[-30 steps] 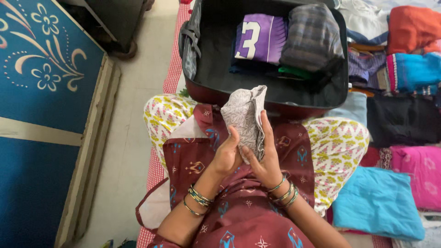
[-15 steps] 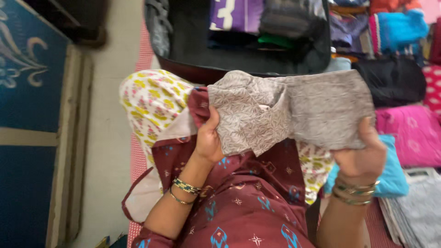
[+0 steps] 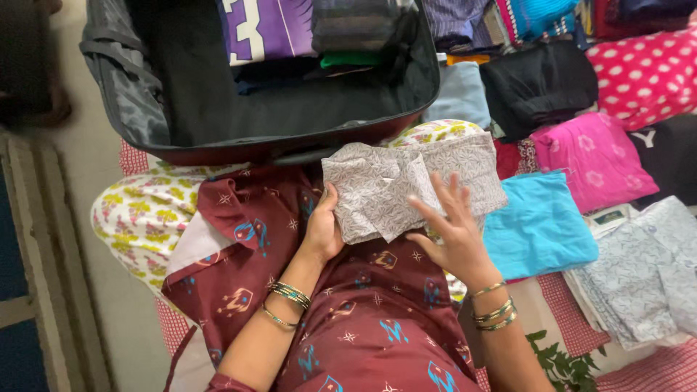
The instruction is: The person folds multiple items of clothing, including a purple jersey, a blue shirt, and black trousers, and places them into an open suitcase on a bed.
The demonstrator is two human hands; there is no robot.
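The open suitcase (image 3: 181,109) holds a purple jersey (image 3: 265,29) and a striped folded garment (image 3: 356,25). The left hand (image 3: 323,229) pinches the grey printed cloth (image 3: 385,185) on the lap; the right hand (image 3: 454,229) lies on it, fingers spread.

An open black suitcase (image 3: 218,109) lies ahead, with a purple jersey (image 3: 265,29) and a grey striped garment (image 3: 356,25) packed inside. To the right are folded clothes — a turquoise piece (image 3: 541,225), a pink one (image 3: 592,156), a black one (image 3: 541,83) and a red one with white dots (image 3: 646,69).
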